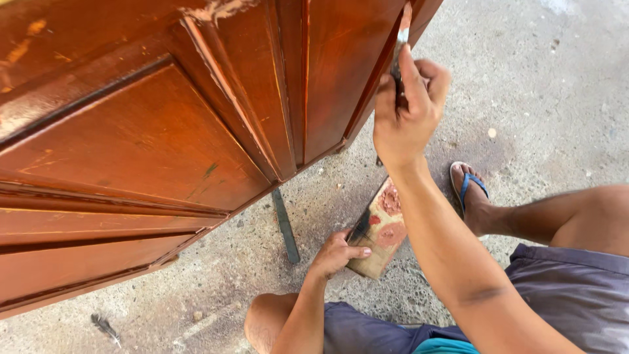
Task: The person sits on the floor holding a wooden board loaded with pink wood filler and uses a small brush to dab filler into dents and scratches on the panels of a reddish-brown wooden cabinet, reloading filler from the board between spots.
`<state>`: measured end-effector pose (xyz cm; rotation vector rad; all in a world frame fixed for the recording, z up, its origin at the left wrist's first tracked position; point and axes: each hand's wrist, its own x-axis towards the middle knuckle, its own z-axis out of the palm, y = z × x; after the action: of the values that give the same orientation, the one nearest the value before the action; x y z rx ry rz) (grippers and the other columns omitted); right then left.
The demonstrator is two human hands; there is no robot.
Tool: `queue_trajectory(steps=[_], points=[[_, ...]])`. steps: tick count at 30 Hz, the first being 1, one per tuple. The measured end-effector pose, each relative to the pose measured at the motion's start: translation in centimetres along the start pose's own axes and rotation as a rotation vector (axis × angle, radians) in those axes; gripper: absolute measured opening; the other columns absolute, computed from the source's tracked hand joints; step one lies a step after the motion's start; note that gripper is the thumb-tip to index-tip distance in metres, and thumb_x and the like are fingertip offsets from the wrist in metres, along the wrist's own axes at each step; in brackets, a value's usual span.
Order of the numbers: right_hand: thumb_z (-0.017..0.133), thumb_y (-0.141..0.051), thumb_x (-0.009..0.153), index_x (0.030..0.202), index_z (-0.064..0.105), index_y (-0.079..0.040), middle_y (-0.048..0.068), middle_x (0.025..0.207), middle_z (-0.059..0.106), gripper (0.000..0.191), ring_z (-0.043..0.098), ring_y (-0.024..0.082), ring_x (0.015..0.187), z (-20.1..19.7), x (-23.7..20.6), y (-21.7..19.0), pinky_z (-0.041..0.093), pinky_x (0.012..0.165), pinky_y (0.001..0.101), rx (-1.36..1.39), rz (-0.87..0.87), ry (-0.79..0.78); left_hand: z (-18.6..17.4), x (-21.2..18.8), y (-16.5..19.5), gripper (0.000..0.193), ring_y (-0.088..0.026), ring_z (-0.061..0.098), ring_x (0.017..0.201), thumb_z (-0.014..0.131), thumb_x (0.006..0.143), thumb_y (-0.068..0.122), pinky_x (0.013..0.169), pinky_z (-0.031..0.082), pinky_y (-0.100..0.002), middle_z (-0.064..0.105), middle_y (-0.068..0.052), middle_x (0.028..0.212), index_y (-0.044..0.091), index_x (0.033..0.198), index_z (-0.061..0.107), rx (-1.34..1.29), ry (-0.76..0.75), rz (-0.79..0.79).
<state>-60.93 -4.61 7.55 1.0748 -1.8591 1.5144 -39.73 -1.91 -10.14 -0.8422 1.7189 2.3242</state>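
Observation:
My right hand (407,108) is raised and closed around a putty knife (401,40), whose thin metal blade rests against the edge of a reddish-brown paneled wooden door (151,137). Pale filler shows along the door's raised moulding near the top. My left hand (335,252) is low, near my knee, gripping the edge of a small wooden board (380,229) that carries patches of reddish putty. The board is tilted, its lower end near the concrete floor.
A dark flat metal bar (285,226) lies on the concrete floor (550,85) under the door's lower edge. My foot in a blue flip-flop (469,187) rests to the right. A small feather (105,326) lies at the bottom left.

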Motion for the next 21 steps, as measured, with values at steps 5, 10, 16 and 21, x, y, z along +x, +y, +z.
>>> queue_trajectory(steps=[5, 10, 16, 21], points=[[0.069, 0.002, 0.102, 0.148, 0.061, -0.013, 0.006, 0.118, 0.054, 0.049, 0.053, 0.016, 0.102, 1.0, -0.1, 0.9, 0.05, 0.082, 0.0294, -0.118, -0.107, 0.01, -0.3, 0.1, 0.5, 0.061, -0.019, 0.071, 0.102, 0.081, 0.071, 0.021, 0.097, 0.051, -0.031, 0.077, -0.009, 0.112, 0.003, 0.128, 0.067, -0.006, -0.003, 0.041], [0.073, -0.003, 0.105, 0.15, 0.06, -0.019, 0.005, 0.116, 0.053, 0.05, 0.051, 0.014, 0.098, 1.7, 0.2, 0.9, 0.048, 0.078, 0.0263, -0.08, -0.041, 0.081, -0.3, 0.2, 0.2, 0.063, -0.021, 0.072, 0.102, 0.081, 0.071, 0.022, 0.097, 0.051, -0.032, 0.077, -0.009, 0.112, 0.003, 0.13, 0.067, 0.022, 0.015, -0.02], [0.069, -0.001, 0.106, 0.151, 0.058, -0.023, 0.003, 0.12, 0.053, 0.051, 0.052, 0.015, 0.103, 1.7, 0.7, 0.7, 0.048, 0.087, 0.0262, -0.033, -0.139, 0.087, -0.5, 0.1, -0.5, 0.069, -0.021, 0.072, 0.106, 0.082, 0.069, 0.022, 0.102, 0.049, -0.032, 0.078, -0.01, 0.115, 0.003, 0.133, 0.065, -0.051, 0.026, -0.025], [0.061, 0.004, 0.106, 0.15, 0.061, -0.022, 0.002, 0.115, 0.058, 0.051, 0.054, 0.012, 0.097, 1.9, 1.1, -0.2, 0.051, 0.08, 0.023, 0.114, 0.019, 0.034, -0.6, 0.1, -0.4, 0.069, -0.02, 0.068, 0.112, 0.083, 0.071, 0.021, 0.105, 0.046, -0.032, 0.074, -0.008, 0.12, 0.003, 0.134, 0.063, 0.004, 0.081, -0.071]])
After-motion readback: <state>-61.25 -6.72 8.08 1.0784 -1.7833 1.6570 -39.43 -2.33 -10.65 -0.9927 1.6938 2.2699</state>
